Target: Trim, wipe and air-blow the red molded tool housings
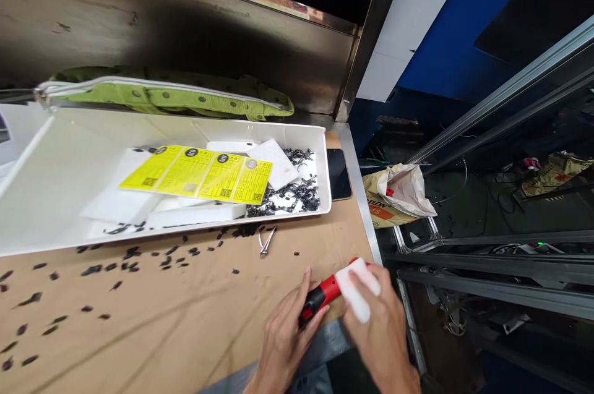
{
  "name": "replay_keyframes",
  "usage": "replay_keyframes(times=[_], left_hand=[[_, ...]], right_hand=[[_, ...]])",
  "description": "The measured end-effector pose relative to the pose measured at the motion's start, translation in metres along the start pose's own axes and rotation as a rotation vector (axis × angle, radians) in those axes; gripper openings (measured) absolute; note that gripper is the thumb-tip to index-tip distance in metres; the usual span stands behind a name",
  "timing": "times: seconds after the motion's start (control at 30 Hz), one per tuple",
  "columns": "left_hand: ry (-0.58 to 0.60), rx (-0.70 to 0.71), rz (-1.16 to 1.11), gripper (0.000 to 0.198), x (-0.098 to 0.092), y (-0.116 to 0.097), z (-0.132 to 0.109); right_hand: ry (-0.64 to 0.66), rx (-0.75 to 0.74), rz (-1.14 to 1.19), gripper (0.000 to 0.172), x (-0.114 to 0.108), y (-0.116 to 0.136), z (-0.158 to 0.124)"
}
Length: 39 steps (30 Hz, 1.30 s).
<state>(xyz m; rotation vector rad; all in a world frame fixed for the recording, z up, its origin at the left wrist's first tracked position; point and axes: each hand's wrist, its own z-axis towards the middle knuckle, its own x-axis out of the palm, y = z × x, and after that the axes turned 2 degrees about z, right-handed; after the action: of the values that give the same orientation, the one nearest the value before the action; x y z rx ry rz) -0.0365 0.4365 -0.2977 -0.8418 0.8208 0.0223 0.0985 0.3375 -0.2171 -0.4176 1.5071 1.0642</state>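
Observation:
Near the table's front right corner, my left hand (288, 327) grips the black end of a red and black cylindrical tool (328, 290), whose exact kind I cannot make out. My right hand (381, 331) holds a white foam block (358, 287) against the tool's red part, fingers pressed on the block. The tool's far end is partly hidden behind the block and fingers. Beyond my hands, small metal nippers (265, 242) lie on the brown paper.
A long white bin (185, 227) holds yellow label sheets (199, 172), white foam pieces and black scraps. More black bits (132, 253) are strewn over the brown paper (195, 313). A phone (339, 174), a green pouch (185, 97) and a paper bag (394, 196) are nearby.

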Motion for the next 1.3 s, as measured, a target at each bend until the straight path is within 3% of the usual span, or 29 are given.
replay_keyframes(times=[0.3, 0.43, 0.57, 0.7, 0.9, 1.3], left_hand=[[-0.007, 0.008, -0.021, 0.072, 0.0, 0.001, 0.0], [-0.025, 0.009, 0.002, 0.073, 0.001, 0.001, 0.0], [-0.025, 0.024, 0.024, 0.07, 0.0, 0.001, 0.002], [-0.021, 0.009, 0.025, 0.073, -0.001, 0.001, 0.004], [-0.027, 0.014, 0.041, 0.071, 0.0, 0.003, 0.003], [-0.035, -0.013, 0.013, 0.069, 0.001, 0.004, 0.004]], right_hand=[[0.07, -0.029, 0.003, 0.047, -0.004, -0.001, 0.007], [0.078, 0.028, -0.046, 0.045, -0.005, 0.0, 0.008], [0.086, -0.045, 0.036, 0.049, -0.001, -0.003, 0.014], [0.021, 0.093, 0.026, 0.037, 0.005, -0.02, 0.021], [-0.119, 0.131, 0.157, 0.039, 0.024, -0.037, -0.006], [-0.148, 0.169, 0.257, 0.042, 0.032, -0.042, 0.003]])
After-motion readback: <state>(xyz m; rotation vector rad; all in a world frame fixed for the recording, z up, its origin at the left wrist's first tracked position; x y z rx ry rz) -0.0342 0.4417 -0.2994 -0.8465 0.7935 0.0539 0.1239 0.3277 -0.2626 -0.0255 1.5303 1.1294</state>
